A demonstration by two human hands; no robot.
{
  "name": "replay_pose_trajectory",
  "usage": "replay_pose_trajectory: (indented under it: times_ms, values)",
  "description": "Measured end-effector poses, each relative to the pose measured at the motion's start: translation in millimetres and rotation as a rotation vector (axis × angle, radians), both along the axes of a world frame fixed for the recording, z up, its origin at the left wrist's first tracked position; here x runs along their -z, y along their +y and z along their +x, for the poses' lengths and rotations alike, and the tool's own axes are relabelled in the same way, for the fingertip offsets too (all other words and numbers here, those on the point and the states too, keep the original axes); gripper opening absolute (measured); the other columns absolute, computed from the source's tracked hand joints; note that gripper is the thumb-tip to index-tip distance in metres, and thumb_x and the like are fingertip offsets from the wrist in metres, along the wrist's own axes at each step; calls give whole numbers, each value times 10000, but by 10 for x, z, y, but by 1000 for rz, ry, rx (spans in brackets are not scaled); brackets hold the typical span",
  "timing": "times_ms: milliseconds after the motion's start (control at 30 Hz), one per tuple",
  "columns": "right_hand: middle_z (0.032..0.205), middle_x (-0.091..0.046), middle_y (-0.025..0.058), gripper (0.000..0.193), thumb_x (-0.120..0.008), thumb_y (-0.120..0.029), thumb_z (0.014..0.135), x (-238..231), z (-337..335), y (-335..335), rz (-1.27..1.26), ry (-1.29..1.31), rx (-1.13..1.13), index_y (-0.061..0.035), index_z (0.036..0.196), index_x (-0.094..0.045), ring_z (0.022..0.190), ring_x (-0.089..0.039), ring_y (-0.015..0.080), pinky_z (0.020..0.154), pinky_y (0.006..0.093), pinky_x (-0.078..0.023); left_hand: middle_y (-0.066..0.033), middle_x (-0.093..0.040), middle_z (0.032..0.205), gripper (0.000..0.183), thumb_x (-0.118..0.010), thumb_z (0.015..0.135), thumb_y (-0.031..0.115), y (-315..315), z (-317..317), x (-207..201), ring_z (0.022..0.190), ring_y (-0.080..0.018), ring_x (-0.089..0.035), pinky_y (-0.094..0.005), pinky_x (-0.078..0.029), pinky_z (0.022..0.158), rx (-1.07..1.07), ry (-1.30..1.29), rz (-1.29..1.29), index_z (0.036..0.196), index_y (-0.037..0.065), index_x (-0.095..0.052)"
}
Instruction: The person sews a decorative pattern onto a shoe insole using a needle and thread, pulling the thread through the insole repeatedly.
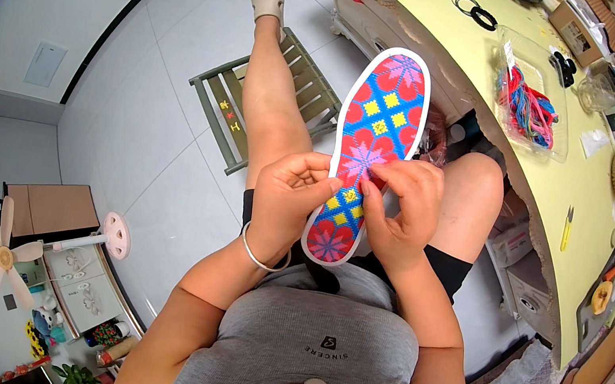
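Note:
An embroidered insole (382, 127) with a white rim stands lengthwise over my lap, its stitched face toward me. Red and pink flowers, blue bands and yellow diamonds cover it. My left hand (286, 197) grips its left edge, thumb on the face and fingers curled behind. At the right side, my right hand (405, 211) has its thumb and forefinger bent close together over the middle of the stitching. Whatever lies between those fingertips is too small to make out; no needle or thread can be seen there.
To the right, a pale yellow table (534, 184) bears a clear plastic tray (559, 145) with bundles of coloured thread (529, 111), and yellow thread snips (567, 229). A green slatted stool (222, 118) is under my outstretched leg. A fan (4, 257) stands at lower left.

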State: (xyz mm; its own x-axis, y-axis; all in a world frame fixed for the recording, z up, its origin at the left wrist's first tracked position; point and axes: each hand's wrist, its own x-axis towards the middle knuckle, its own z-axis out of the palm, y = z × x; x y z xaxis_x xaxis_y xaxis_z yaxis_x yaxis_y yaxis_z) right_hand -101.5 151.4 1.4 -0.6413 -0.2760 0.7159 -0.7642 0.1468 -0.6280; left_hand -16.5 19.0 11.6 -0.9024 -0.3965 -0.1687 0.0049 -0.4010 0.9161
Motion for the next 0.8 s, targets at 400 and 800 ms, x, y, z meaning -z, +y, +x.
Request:
replay_pose_trajectory:
  times_ms: [400,800]
  values:
    - [834,-599,69,152,-665,0,749,-61,26,-23,40,100,-163,-47,886,-618,727,-547,219,686,336,-455,-105,-666,878,199,-573,830,-112,39,-5,77,766,-103,-628,-211,-507,686,-24,17,-111,1028,-95,-580]
    - [802,-521,39,137,-548,-82,911,-441,-256,654,-637,-551,50,-25,1036,-556,656,-467,109,561,225,-434,-98,-668,863,191,-593,817,-110,-186,11,227,748,-83,-616,-193,-492,673,-175,-18,-185,1008,-92,-588]
